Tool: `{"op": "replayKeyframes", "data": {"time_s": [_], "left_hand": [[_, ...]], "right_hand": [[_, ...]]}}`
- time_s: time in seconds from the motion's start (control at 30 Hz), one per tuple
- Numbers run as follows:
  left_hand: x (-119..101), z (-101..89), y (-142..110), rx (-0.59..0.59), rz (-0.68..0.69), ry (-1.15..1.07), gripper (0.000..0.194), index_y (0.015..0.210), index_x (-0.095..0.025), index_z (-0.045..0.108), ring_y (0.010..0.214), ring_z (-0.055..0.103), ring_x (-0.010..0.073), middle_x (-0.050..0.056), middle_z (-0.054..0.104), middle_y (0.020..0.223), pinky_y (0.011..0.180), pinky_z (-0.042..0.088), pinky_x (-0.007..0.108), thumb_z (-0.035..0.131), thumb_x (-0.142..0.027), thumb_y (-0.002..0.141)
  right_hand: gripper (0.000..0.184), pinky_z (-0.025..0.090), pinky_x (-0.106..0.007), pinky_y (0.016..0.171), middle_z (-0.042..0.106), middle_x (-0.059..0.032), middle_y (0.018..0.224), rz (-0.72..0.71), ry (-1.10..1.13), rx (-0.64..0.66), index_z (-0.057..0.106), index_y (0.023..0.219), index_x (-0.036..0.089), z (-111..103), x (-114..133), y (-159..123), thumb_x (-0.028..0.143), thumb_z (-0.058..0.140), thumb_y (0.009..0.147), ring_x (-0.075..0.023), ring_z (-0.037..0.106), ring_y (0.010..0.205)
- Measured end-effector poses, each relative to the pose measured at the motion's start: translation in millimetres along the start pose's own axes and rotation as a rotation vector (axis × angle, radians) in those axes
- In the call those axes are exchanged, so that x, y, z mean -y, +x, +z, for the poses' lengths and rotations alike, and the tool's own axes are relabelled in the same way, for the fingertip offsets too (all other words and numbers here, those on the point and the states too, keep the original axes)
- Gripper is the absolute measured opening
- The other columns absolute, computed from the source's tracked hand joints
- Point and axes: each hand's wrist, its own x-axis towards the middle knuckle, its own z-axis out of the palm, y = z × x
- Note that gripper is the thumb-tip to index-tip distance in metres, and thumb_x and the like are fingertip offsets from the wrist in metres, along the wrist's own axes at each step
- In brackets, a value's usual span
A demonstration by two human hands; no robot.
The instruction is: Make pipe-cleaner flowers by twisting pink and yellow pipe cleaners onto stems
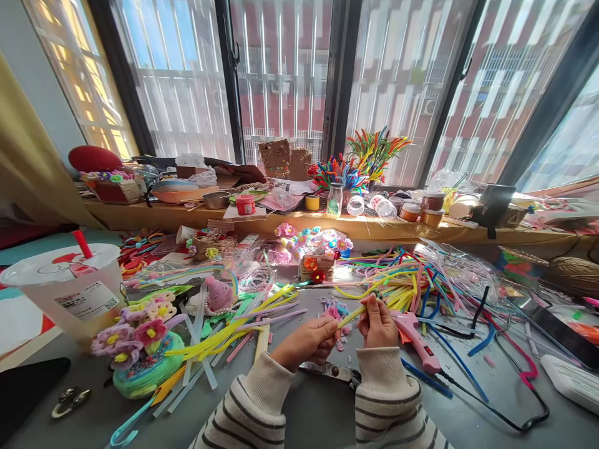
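One lidded plastic cup (44, 318), pale drink inside, red straw (83, 244) through lid; worktop (322, 415), left. One small box (330, 269), flowers on its front, pastel blooms massed above. One clear glass bottle (334, 202), windowsill; bright fuzzy stems rise behind, whether in it cannot be told. Several squat jars (410, 212), amber-brown, sill, right. One pipe cleaner (350, 317), yellow, slim, fuzzy, slanting up rightward, between the hands above the worktop: left hand (309, 340), fingers clamped on its lower end; right hand (378, 321), fingers pinched on its upper.
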Motion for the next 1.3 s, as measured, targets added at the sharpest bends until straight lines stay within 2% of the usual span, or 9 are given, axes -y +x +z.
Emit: {"op": "replayKeyframes", "data": {"time_s": [0.17, 0.33, 0.43, 0.53, 0.67, 0.77, 0.87, 0.97, 1.3], "left_hand": [[5.6, -3.0, 3.8, -0.005, 0.045, 0.138, 0.033, 0.061, -0.014, 0.048, 0.042, 0.043, 0.0063, -0.005, 0.043, 0.048, 0.043, 0.03, 0.019, 0.053, -0.047, 0.062], [3.0, -2.8, -2.7, 0.037, 0.02, 0.267, 0.031, 0.066, -0.013, 0.059, 0.047, 0.042, 0.0069, -0.002, 0.051, 0.055, 0.048, 0.03, 0.019, 0.054, -0.043, 0.062], [-2.6, -0.5, -7.0, 0.003, 0.135, 0.369, 0.026, 0.064, -0.014, 0.064, 0.055, 0.042, 0.0083, -0.002, 0.049, 0.055, 0.053, 0.032, 0.019, 0.059, -0.038, 0.06], [-9.0, 0.4, -8.9, -0.187, 0.298, 0.372, 0.021, 0.06, -0.014, 0.065, 0.055, 0.039, 0.0073, -0.002, 0.046, 0.057, 0.051, 0.03, 0.018, 0.06, -0.035, 0.06], [-13.4, -3.1, -9.7, -0.546, 0.395, 0.178, 0.027, 0.077, -0.014, 0.064, 0.039, 0.024, 0.0034, -0.006, 0.034, 0.046, 0.038, 0.02, 0.017, 0.054, -0.036, 0.066], [-10.9, -6.8, -9.4, -0.684, 0.526, 0.23, 0.027, 0.084, -0.014, 0.063, 0.041, 0.036, 0.006, -0.004, 0.045, 0.047, 0.04, 0.028, 0.018, 0.052, -0.033, 0.068], [-6.5, -8.4, -8.7, -0.707, 0.651, 0.444, 0.022, 0.085, -0.018, 0.064, 0.066, 0.054, 0.0144, 0.004, 0.062, 0.074, 0.061, 0.041, 0.024, 0.051, -0.025, 0.069], [-4.4, -7.7, -8.7, -0.7, 0.685, 0.622, 0.023, 0.087, -0.021, 0.064, 0.083, 0.054, 0.0192, 0.004, 0.063, 0.09, 0.076, 0.04, 0.03, 0.052, -0.02, 0.067], [-7.8, -4.5, -9.9, -0.671, 0.736, 0.707, 0.026, 0.092, -0.023, 0.061, 0.085, 0.055, 0.0195, 0.005, 0.063, 0.093, 0.077, 0.042, 0.032, 0.049, -0.02, 0.069]], "right_hand": [[0.034, 0.016, -0.012, 0.029, 0.031, 0.0108, 0.038, 0.019, 0.007, -0.038, 0.049, 0.061, 0.016, -1.1, -1.4, 1.1, 0.05, 0.055, 0.06, -0.0006, 0.024, 0.03], [0.032, 0.017, -0.013, 0.028, 0.029, 0.0107, 0.037, 0.061, -0.016, -0.011, 0.047, 0.063, 0.018, -1.7, -1.2, -0.5, 0.049, 0.052, 0.064, -0.0022, 0.024, 0.03], [0.031, 0.017, -0.012, 0.029, 0.03, 0.0109, 0.038, 0.085, 0.024, 0.033, 0.048, 0.064, 0.017, 0.8, 1.2, -1.8, 0.047, 0.056, 0.062, -0.001, 0.024, 0.03], [0.03, 0.015, -0.012, 0.028, 0.033, 0.0107, 0.038, 0.054, 0.046, 0.141, 0.051, 0.07, 0.016, 4.7, 3.0, -2.9, 0.045, 0.058, 0.062, -0.0003, 0.022, 0.028], [0.032, 0.017, -0.012, 0.027, 0.038, 0.0099, 0.036, 0.056, -0.016, 0.281, 0.053, 0.074, 0.016, 8.0, -0.5, -4.3, 0.046, 0.057, 0.062, -0.0008, 0.023, 0.026], [0.036, 0.02, -0.013, 0.027, 0.043, 0.0066, 0.036, 0.129, -0.082, 0.38, 0.056, 0.062, 0.013, 8.7, -6.3, -6.4, 0.049, 0.054, 0.062, -0.0009, 0.029, 0.025], [0.046, 0.021, -0.014, 0.027, 0.049, 0.002, 0.037, 0.228, -0.15, 0.491, 0.059, 0.054, 0.011, 9.2, -11.1, -10.0, 0.055, 0.05, 0.061, -0.0016, 0.034, 0.024], [0.046, 0.018, -0.014, 0.027, 0.05, 0.002, 0.036, 0.289, -0.19, 0.587, 0.061, 0.054, 0.01, 9.9, -13.8, -14.0, 0.055, 0.052, 0.058, -0.0011, 0.032, 0.023], [0.035, 0.012, -0.016, 0.028, 0.039, 0.0083, 0.03, 0.394, -0.307, 0.651, 0.054, 0.05, 0.012, 12.1, -11.4, -16.4, 0.046, 0.064, 0.049, -0.0007, 0.024, 0.025]]}}
